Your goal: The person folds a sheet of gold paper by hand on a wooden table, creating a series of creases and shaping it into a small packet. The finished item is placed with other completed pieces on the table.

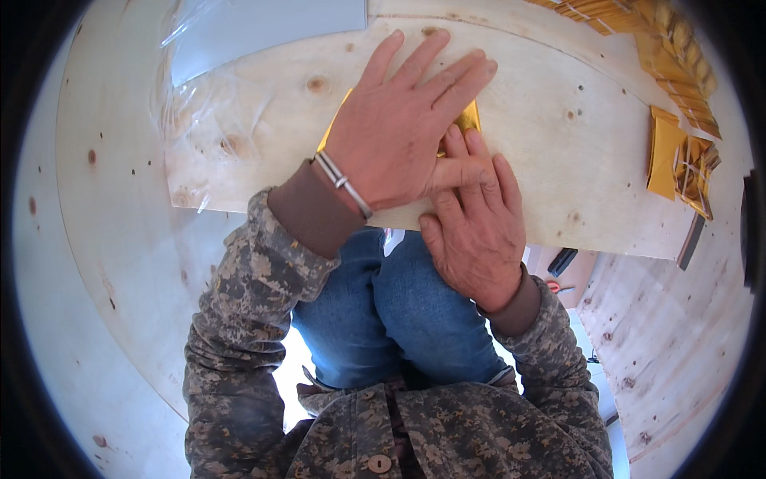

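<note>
My left hand (407,120) lies flat, palm down, over a shiny gold foil piece (472,116) on the wooden board. Its fingers stretch toward the far right, and its thumb crosses over the fingers of my right hand (483,235). Those right fingers are extended at the foil's near right edge, with the palm close to the board's front edge. Only slivers of gold show on either side of the left hand, so the foil's full shape is hidden. Neither hand is wrapped round anything.
A pale grey-blue sheet (271,36) and crumpled clear plastic film (211,120) lie at the far left. Folded gold packets (666,152) rest at the right, below a longer row of gold pieces (670,56). Red-handled scissors (554,286) sit lower down beside a black object (563,261).
</note>
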Motion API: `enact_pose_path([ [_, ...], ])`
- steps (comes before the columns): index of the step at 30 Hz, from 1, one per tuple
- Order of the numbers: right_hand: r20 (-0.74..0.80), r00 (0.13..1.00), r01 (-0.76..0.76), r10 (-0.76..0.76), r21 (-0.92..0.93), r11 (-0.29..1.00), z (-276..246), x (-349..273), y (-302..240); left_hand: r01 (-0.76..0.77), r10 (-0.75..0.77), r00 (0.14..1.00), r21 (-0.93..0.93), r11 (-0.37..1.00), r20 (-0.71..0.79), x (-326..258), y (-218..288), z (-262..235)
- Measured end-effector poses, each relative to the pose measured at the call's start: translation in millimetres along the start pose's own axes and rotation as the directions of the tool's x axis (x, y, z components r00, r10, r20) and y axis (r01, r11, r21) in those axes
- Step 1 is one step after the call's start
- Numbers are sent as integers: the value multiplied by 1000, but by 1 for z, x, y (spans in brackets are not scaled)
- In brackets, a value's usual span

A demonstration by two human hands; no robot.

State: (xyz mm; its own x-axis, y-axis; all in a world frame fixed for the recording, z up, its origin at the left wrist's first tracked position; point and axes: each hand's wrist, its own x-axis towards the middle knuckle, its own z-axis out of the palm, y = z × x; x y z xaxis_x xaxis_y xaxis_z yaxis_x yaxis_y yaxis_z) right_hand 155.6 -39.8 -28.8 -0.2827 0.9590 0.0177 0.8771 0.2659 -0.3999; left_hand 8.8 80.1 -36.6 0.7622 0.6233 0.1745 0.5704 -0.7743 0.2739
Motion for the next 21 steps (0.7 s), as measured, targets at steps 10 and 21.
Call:
enact_pose_path([
  [10, -50, 999, 10, -13, -66, 998, 6, -2, 1, -14, 15, 993, -16, 1000, 116, -25, 21, -25],
  [21, -73, 997, 22, -25, -37, 999, 5, -1, 2, 91, -91, 995, 13, 996, -28, -13, 17, -3],
])
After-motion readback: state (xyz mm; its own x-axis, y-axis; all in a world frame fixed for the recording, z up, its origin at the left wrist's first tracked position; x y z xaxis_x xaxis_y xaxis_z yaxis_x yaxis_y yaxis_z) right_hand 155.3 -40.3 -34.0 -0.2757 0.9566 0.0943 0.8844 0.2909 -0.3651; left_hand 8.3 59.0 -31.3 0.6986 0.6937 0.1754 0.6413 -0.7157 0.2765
